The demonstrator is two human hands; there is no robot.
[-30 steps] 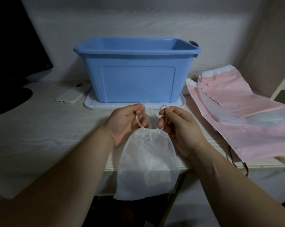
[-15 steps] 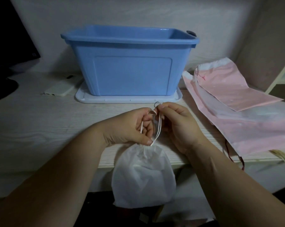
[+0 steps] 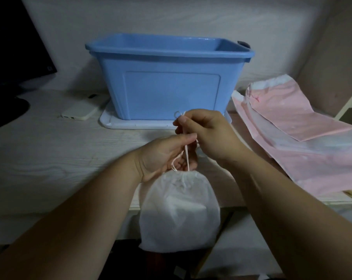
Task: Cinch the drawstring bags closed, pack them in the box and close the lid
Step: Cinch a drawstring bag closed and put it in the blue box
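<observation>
White drawstring bag (image 3: 179,215) hangs by its cord (image 3: 187,158) before the surface (image 3: 49,158) edge, neck puckered tight, thin fabric bulging round something pale and blocky. Right hand (image 3: 207,134): grip pinching the cord high. Left hand (image 3: 163,156): grip curled round the cord just above the neck. Behind, the smooth blue plastic box (image 3: 171,83) stands open on its white lid (image 3: 130,124); pink bags (image 3: 292,128) lie flat, right.

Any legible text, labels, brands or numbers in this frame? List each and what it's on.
No text can be read.
Small pale mark on the monitor bezel: too small to read.
Small red mark on the upper pink bag: blurred, not readable.
The blue box, white drawstring bag and phone: no print visible.
</observation>
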